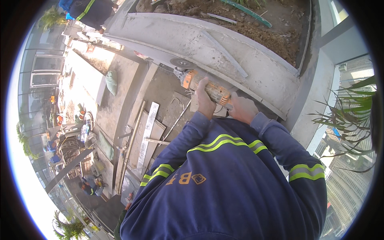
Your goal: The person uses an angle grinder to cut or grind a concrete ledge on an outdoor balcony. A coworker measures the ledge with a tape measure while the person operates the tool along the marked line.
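Note:
My left hand [205, 102] is wrapped round the dusty orange body of an angle grinder [213, 90]. My right hand [244, 107] grips its rear end. The grinder's disc [182, 64] is at the side of a low, pale concrete planter wall [256, 70], by its lower edge; I cannot tell whether the disc touches it. A faint haze hangs near the tool.
Soil [272, 36] fills the planter. Long boards [148, 132] and poles lie on the paving to my left, beside a sack [111, 83] and piled materials. Co-workers [90, 12] are at upper left and lower left [92, 185]. A plant [352, 116] hangs at the right.

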The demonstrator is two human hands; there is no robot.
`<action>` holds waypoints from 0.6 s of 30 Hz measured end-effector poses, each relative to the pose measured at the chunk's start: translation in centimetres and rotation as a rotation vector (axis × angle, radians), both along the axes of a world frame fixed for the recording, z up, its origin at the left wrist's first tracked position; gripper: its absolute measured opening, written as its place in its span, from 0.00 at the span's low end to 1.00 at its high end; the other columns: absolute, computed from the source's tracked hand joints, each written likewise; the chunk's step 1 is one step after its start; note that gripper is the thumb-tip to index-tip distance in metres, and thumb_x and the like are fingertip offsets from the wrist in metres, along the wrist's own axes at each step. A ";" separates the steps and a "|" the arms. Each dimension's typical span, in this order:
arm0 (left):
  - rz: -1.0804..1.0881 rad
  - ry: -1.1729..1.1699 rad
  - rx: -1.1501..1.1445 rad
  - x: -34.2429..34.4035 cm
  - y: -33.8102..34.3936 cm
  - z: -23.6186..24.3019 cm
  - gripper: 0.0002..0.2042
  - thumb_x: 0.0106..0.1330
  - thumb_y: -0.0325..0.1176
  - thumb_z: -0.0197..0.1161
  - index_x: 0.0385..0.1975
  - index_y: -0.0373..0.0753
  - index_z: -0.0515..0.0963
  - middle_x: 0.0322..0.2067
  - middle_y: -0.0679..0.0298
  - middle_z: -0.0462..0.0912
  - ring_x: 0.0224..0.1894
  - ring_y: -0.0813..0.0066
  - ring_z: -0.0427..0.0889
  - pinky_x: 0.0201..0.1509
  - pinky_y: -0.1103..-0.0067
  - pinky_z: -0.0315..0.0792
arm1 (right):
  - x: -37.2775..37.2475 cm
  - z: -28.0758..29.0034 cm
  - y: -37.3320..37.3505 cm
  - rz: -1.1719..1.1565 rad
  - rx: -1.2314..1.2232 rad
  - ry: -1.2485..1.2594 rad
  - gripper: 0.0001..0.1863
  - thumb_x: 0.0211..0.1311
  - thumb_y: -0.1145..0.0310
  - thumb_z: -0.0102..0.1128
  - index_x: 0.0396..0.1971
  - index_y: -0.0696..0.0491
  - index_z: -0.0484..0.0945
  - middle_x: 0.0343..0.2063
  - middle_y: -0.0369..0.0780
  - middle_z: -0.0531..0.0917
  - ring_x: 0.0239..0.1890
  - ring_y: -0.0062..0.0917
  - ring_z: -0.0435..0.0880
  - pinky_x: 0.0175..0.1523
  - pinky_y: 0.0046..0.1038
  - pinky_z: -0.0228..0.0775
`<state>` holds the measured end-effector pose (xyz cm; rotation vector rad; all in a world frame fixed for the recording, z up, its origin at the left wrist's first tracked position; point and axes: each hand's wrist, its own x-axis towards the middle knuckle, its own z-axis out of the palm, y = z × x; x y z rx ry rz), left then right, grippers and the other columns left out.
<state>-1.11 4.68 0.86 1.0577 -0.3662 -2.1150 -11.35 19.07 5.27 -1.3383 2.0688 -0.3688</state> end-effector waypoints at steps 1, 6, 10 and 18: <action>-0.001 0.005 -0.005 0.0 0.0 0.0 0.13 0.63 0.33 0.64 0.45 0.37 0.77 0.39 0.60 0.80 0.41 0.63 0.83 0.46 0.64 0.80 | 0.1 -0.4 0.0 -0.004 -0.006 0.001 0.23 0.55 0.61 0.63 0.44 0.59 0.67 0.33 0.54 0.85 0.39 0.51 0.86 0.44 0.49 0.77; 0.014 0.000 -0.023 -0.3 -1.2 -0.7 0.12 0.61 0.33 0.66 0.43 0.38 0.76 0.37 0.61 0.80 0.39 0.63 0.83 0.46 0.64 0.80 | -0.2 -0.3 -1.4 0.005 0.030 -0.027 0.21 0.55 0.67 0.62 0.45 0.62 0.69 0.38 0.56 0.84 0.42 0.52 0.85 0.47 0.48 0.76; 0.029 -0.005 -0.034 -0.7 -2.1 -1.0 0.13 0.60 0.33 0.67 0.42 0.38 0.76 0.36 0.61 0.80 0.38 0.63 0.83 0.45 0.63 0.80 | -0.3 -2.2 -2.2 -0.001 0.004 0.013 0.22 0.55 0.63 0.63 0.43 0.60 0.67 0.34 0.54 0.85 0.40 0.51 0.86 0.45 0.49 0.77; 0.019 -0.005 -0.023 -0.6 -2.2 -0.4 0.12 0.62 0.33 0.65 0.42 0.38 0.75 0.37 0.60 0.80 0.39 0.62 0.83 0.46 0.62 0.80 | -0.3 -1.5 -2.5 0.003 -0.012 -0.014 0.21 0.56 0.62 0.63 0.43 0.59 0.67 0.35 0.54 0.85 0.40 0.51 0.86 0.45 0.49 0.77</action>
